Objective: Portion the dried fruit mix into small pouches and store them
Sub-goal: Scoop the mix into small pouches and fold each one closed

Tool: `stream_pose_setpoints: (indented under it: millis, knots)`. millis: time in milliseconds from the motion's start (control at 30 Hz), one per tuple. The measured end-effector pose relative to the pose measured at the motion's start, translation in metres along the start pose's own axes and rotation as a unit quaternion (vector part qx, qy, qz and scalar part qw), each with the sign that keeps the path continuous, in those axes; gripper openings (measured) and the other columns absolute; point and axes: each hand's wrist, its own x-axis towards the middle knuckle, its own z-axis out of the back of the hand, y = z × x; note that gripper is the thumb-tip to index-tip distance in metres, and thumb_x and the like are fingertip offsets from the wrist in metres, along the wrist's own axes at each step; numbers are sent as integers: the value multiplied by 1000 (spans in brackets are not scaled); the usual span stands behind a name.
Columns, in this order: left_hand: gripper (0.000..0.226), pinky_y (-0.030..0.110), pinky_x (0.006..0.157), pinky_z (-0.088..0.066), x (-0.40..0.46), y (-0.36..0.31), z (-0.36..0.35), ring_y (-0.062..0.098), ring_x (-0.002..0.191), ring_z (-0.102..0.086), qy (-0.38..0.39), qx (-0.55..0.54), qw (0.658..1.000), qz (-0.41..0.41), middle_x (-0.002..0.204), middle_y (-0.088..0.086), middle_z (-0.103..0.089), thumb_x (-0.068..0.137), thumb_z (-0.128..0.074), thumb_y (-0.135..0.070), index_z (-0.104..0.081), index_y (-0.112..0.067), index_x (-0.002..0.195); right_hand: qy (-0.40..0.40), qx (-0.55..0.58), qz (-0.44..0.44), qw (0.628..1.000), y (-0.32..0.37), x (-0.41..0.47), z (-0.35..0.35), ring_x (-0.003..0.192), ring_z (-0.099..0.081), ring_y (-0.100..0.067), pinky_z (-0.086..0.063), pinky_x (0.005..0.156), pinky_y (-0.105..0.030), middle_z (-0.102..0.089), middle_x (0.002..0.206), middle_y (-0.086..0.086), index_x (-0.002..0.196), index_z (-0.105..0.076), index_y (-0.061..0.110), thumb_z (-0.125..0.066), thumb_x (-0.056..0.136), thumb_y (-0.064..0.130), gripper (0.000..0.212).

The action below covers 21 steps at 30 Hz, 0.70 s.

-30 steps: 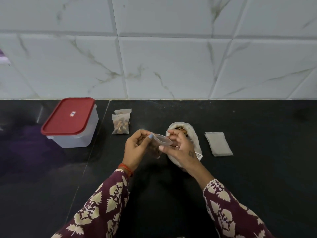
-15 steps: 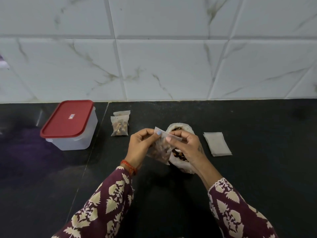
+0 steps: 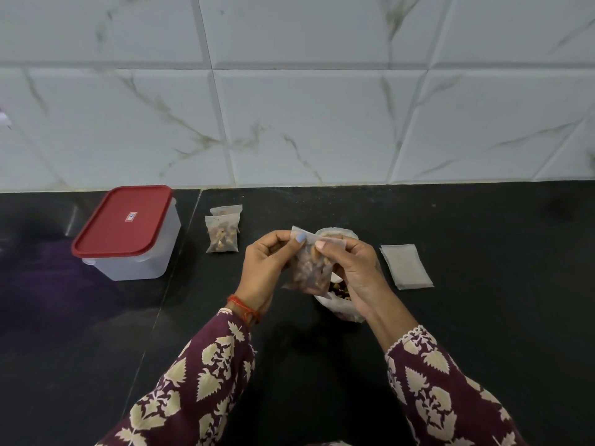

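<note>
Translucent plastic forms the small pouch (image 3: 310, 263), which I hold above the countertop (image 3: 483, 317), in front of the open bag of dried fruit mix (image 3: 338, 292) and partly covering it. The pouch is filled with mix and hangs upright from its mouth. My left hand (image 3: 265, 268) pinches the top strip at its left end, thumb in front. My right hand (image 3: 355, 268) pinches the same strip toward its right end, fingertip pressed on the front face.

I judge the step in hand to be sealing the mouth. To do it well:
- Keep the pouch upright, so no piece slides into the seal strip.
- Press along the strip from one end to the other, leaving no gap.
- Hold the fill low, clear of the strip.

Two filled pouches (image 3: 222, 231) lie toward the back edge of the countertop, to the left of the bag, one overlapping the other. A stack of empty pouches (image 3: 406, 266) lies to the right. The red-lidded storage container (image 3: 128, 231) stands near the back left, lid on; I expect the filled pouches go there.
</note>
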Motion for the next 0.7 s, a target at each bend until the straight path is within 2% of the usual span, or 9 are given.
stream_pose_setpoints:
  millis: [267,400,433,533,600,700]
  knots:
    - [13,17,63,-50,1,-3,-4,5,70,-63,-1,2,1000,-27,72,-7,-68,89,-57,-2,-65,-9,82,-8,-16,32,999,0,-1,-1,63,-68,-11,-52,50,-22,-69,67,-4,91,-65,-3,-64,84,1,9]
    - [2,21,67,-51,0,-4,-4,9,74,-64,25,-21,999,-10,77,-3,-68,85,-64,-12,-65,-10,86,-1,-87,76,993,0,1,2,69,-67,-8,-53,59,-20,-69,71,1,85,-68,4,-63,85,2,5]
    - [7,23,69,-52,0,-4,-4,12,77,-65,25,-19,999,-10,80,0,-69,82,-67,-15,-65,-10,87,4,-88,77,993,0,1,2,69,-68,-7,-52,59,-19,-69,70,2,87,-69,2,-63,86,1,6]
    - [11,32,73,-54,1,-5,-6,23,83,-66,-7,14,1000,-18,86,12,-69,78,-71,-14,-64,-9,86,6,-70,70,995,0,-2,1,65,-68,-5,-51,53,-16,-69,66,1,95,-65,-8,-60,86,-2,11]
    - [7,37,75,-55,1,-4,-8,29,84,-66,-37,33,999,-23,87,18,-68,80,-70,-8,-64,-7,84,-12,-112,76,991,-2,-1,1,68,-67,-3,-49,54,-13,-69,72,0,95,-67,-3,-64,86,4,12]
    - [7,38,76,-56,1,-2,-9,28,83,-66,-68,48,996,-26,86,18,-69,80,-70,-4,-64,-9,81,-29,-171,80,982,-5,2,2,73,-66,0,-47,55,-9,-70,80,0,95,-69,4,-68,84,15,15]
